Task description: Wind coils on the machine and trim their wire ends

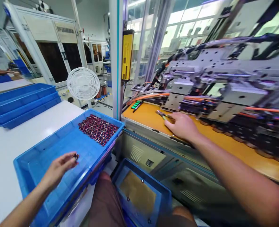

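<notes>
Two hands busy. Left hand (59,168) pinches small dark pieces (75,156) over blue tray (59,145), its grip masking some; count unclear. Right hand (182,126), thumb and finger closed on green-handled pliers (162,114) at orange worktop (146,113); handle ends hidden. Tray's far heap (98,128) too fine to separate.

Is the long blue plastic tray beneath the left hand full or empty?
Partly filled: small dark-and-red parts cover the far end of the tray; its bare bottom shows nearer.
</notes>
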`<state>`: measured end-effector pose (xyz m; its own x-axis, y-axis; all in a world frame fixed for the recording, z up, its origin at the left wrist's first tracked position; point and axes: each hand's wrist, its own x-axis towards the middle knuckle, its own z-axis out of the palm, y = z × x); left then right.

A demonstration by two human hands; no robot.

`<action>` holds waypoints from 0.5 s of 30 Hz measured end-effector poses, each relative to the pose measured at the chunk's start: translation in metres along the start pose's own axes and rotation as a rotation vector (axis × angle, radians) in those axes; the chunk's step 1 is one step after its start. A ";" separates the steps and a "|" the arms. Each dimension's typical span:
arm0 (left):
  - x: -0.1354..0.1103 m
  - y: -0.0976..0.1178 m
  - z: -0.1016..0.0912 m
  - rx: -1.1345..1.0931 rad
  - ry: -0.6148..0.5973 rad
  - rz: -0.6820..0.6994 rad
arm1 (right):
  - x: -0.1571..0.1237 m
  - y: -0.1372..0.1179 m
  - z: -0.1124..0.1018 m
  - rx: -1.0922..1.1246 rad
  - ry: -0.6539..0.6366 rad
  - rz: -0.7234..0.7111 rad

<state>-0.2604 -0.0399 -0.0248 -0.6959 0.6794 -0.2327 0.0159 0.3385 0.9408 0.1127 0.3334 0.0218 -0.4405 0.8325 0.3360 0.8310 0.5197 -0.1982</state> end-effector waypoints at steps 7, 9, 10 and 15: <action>0.177 -0.004 -0.010 0.260 0.421 0.052 | 0.000 0.005 0.009 -0.020 0.038 0.018; 0.204 -0.010 -0.003 0.347 0.503 0.078 | 0.000 0.006 0.011 -0.021 0.056 0.021; 0.214 -0.013 0.001 0.388 0.530 0.087 | 0.000 0.007 0.011 -0.021 0.065 0.020; 0.241 -0.022 0.015 0.549 0.588 0.113 | -0.003 0.013 0.015 0.009 0.096 0.001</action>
<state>-0.4177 0.1264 -0.1048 -0.9299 0.3271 0.1680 0.3525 0.6629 0.6605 0.1194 0.3402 0.0047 -0.4043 0.8112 0.4225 0.8285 0.5205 -0.2065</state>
